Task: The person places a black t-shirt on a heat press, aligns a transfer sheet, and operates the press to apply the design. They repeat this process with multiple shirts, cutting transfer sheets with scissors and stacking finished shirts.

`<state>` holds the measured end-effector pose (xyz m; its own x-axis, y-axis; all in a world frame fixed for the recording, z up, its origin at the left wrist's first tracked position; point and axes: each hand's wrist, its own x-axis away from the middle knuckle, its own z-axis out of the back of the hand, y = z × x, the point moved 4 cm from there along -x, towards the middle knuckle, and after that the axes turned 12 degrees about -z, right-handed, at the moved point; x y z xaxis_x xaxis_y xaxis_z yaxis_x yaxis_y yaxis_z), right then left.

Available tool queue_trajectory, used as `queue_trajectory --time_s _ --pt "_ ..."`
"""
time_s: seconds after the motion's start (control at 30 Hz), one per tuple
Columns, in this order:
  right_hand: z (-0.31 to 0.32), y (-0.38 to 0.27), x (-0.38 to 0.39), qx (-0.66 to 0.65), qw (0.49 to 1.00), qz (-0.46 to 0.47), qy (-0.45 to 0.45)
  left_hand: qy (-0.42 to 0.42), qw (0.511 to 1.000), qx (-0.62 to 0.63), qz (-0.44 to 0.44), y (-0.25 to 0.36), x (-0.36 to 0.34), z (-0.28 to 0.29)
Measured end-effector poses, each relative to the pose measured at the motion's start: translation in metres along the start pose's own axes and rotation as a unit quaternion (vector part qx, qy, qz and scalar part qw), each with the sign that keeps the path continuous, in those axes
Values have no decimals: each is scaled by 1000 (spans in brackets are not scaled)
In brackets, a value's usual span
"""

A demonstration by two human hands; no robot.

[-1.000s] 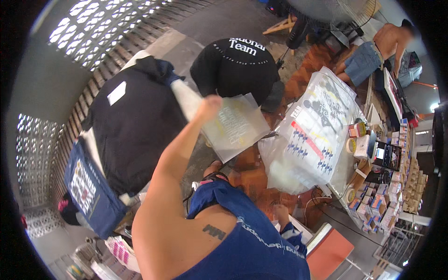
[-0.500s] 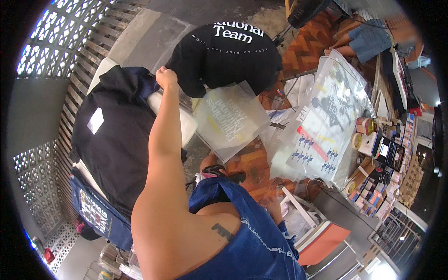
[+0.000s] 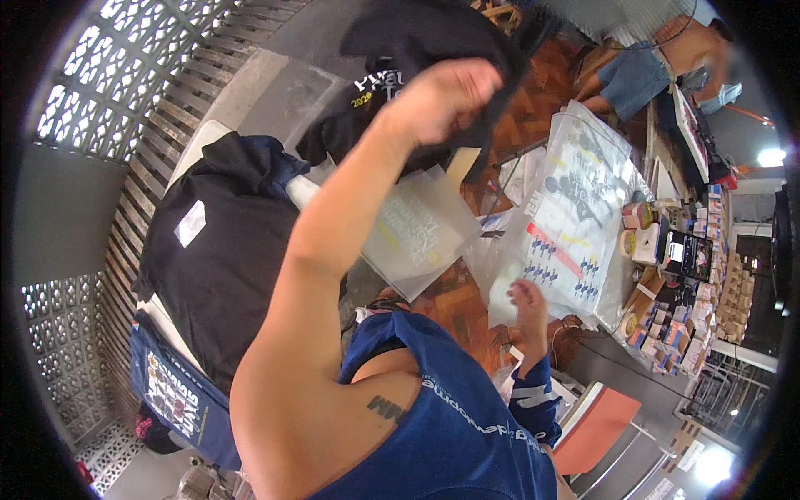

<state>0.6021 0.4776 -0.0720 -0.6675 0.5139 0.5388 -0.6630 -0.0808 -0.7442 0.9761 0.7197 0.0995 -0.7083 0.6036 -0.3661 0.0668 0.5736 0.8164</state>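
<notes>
I can't see my left hand's [image 3: 446, 100] fingertips; they're buried in the black shirt [image 3: 433, 42], whose top runs off the far edge. My right hand's [image 3: 529, 304] palm faces away. The person [image 3: 658, 58] far right is blurred and partly cut off.

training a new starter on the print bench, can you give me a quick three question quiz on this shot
1. True or false: the left hand is raised and grips a black garment.
2. What is the right hand nearest to? A) a red mug B) a clear plastic sheet with printed designs C) a pair of scissors
3. Fill in: the pile of folded dark shirts lies to the person's ____ side.

Key: 1 true; 2 B; 3 left
</notes>
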Motion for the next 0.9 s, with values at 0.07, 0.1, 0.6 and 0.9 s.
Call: queue_trajectory --time_s 0.07,0.1,0.6,0.9 --pt "31 -32 3 -34 994 66 76 -95 995 38 -15 20 55 -46" --pt "50 -48 7 -47 985 102 128 -171 978 104 -54 33 83 -63" --pt "93 157 185 -74 956 -73 276 -597 779 -5 193 -76 265 -325" --pt "102 178 281 -734 676 -64 -14 -604 796 43 15 -102 283 -440"
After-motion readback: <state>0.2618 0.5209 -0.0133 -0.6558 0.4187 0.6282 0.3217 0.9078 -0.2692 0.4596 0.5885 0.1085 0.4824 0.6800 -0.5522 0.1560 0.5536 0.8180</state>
